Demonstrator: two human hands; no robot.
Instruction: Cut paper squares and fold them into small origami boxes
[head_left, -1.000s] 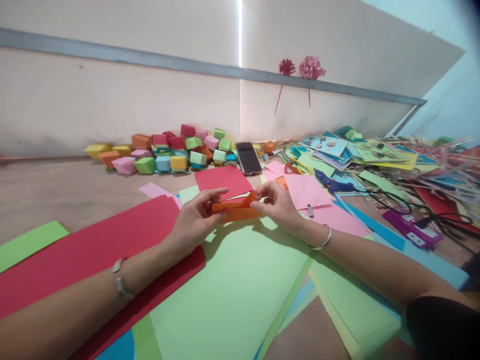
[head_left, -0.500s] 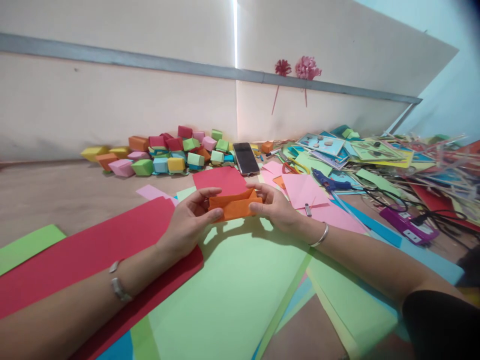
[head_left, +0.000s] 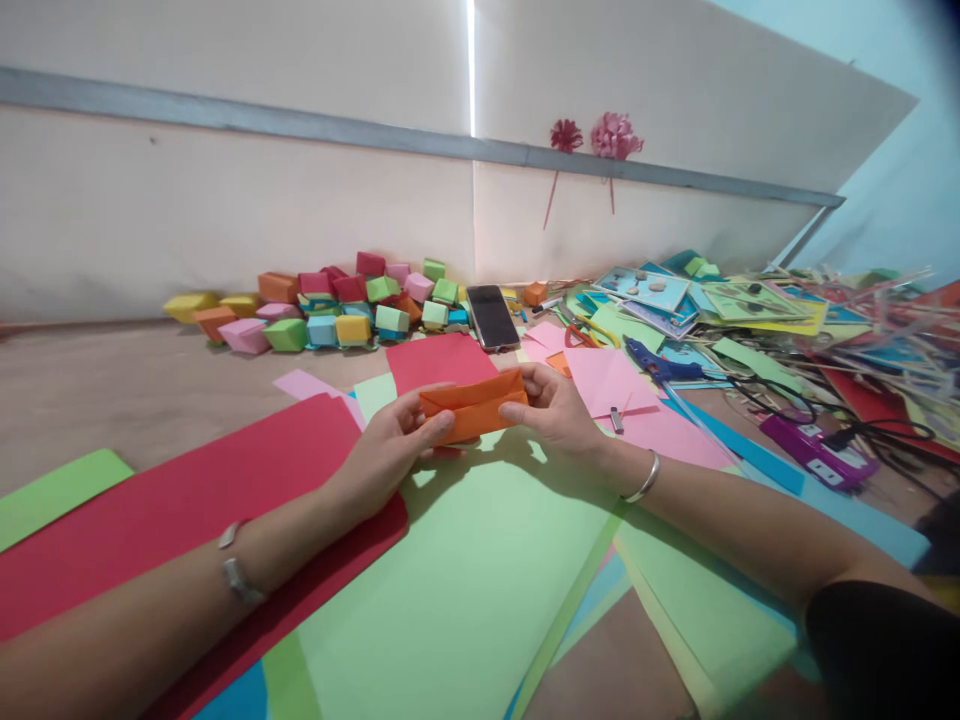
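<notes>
A folded orange paper piece (head_left: 484, 405) is held up between both hands, over the near edge of a red sheet (head_left: 439, 362) and a large light green sheet (head_left: 465, 580). My left hand (head_left: 401, 440) pinches its left end, thumb on the near face. At the right end my right hand (head_left: 551, 410) grips it with the thumb in front and fingers behind. A crease runs along the length of the orange paper. Beneath my left forearm lies a big red sheet (head_left: 247, 480).
Small coloured paper boxes (head_left: 322, 330) are heaped by the wall, beside a phone (head_left: 493, 318). Rightward lie pink sheets (head_left: 611, 380), a blue glue gun (head_left: 664, 362), a purple power strip (head_left: 817, 450) with cables, and piled cards (head_left: 765, 302).
The orange paper has tilted and its open top now looks flatter and more closed. My left thumb and fingers have shifted slightly rightward, and my right fingers are more curled.
</notes>
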